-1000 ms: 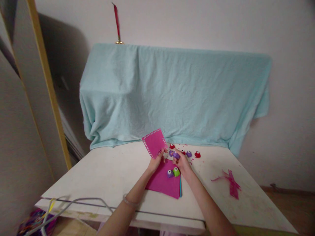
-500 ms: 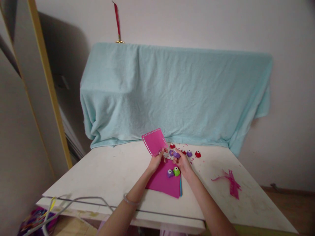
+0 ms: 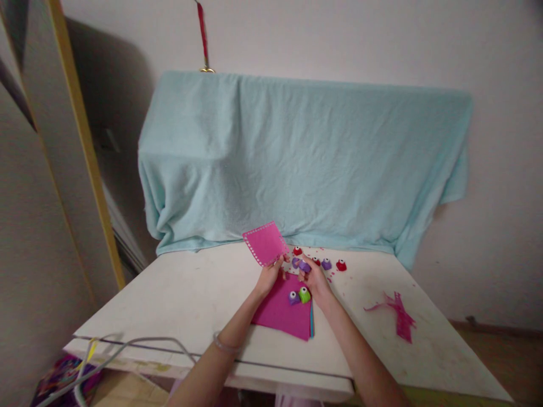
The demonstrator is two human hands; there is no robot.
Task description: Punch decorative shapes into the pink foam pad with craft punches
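Note:
Pinched at its lower right edge, a pink paper square (image 3: 265, 243) with small shapes punched along its border is held up by my left hand (image 3: 271, 276). My right hand (image 3: 313, 276) grips a purple craft punch (image 3: 304, 265) just right of the paper, apart from it. Below both hands lies a stack of coloured paper (image 3: 280, 314), magenta on top, with a purple punch (image 3: 293, 297) and a green punch (image 3: 304, 294) on it. Behind my right hand stand several more punches, among them a red punch (image 3: 341, 264) and a purple one (image 3: 326, 264).
Pink paper scraps (image 3: 401, 319) lie on the right of the white table (image 3: 182, 305), and tiny punched bits are scattered near the punches. A light blue cloth (image 3: 305, 164) hangs behind the table. A grey cable (image 3: 144, 341) crosses the front left edge.
The pink paper square has tilted slightly, its top shifting a little to the left. My right hand with the purple punch stays almost in place.

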